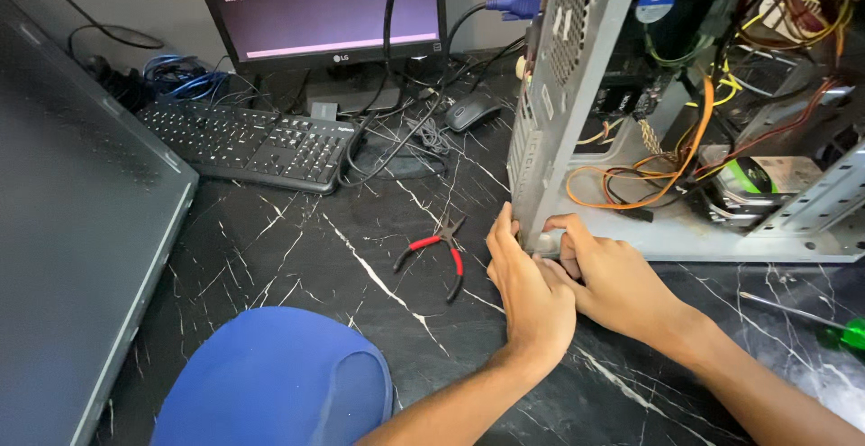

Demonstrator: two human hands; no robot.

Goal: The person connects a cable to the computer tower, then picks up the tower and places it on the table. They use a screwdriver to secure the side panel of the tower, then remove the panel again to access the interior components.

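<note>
- Blue rounded pad [275,378]: nearest item, lying on the black marble-patterned table [297,248] at the lower edge of view.
- Grey flat panel [72,230]: lies along the left side of the table, beside the blue pad.
- Left hand [527,288]: placed at the lower rear corner of the computer case [577,59]; fingers held together and extended, tips touching the case's corner edge. Not closed around anything.
- Right hand [608,279]: just beside the left hand and touching it, at the same corner; fingers curled, thumb and forefinger pressed to the bottom rim of the case. What they pinch, if anything, cannot be told.
- Screwdriver, green handle [842,331]: on the table at the right edge, apart from both hands.
- Pliers, red handles [437,248]: on the table just left of the hands, untouched, handles apart.
- Computer case: open-sided grey metal tower standing on the table at right. Contents: orange, yellow and red wires [685,153], a drive with a green label [748,189], a fan.
- Keyboard [248,144], black: behind the pliers.
- Mouse [470,111], dark: between keyboard and case.
- Monitor [320,9]: farthest, lit, showing text on a purple ground.
</note>
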